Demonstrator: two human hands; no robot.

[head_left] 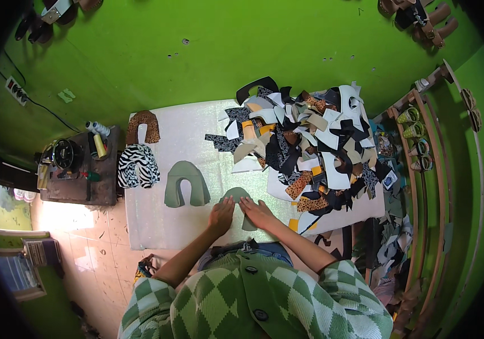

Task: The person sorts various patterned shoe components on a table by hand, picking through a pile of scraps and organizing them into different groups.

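Note:
On the white table in front of me lies a green U-shaped cut piece of sheet material. My left hand rests on its left side, fingers stretched out and covering part of that leg. From the other side my right hand touches it near the curved top, its fingers extended and lying flat. Left of my hands is a stack of matching green U-shaped pieces. Farther left are zebra-print U-shaped pieces, with leopard-print U-shaped pieces behind them.
A large heap of mixed offcuts covers the table's right side. At left stands a sewing machine table with thread cones. A wooden rack with sandals stands along the right wall, beside more scraps.

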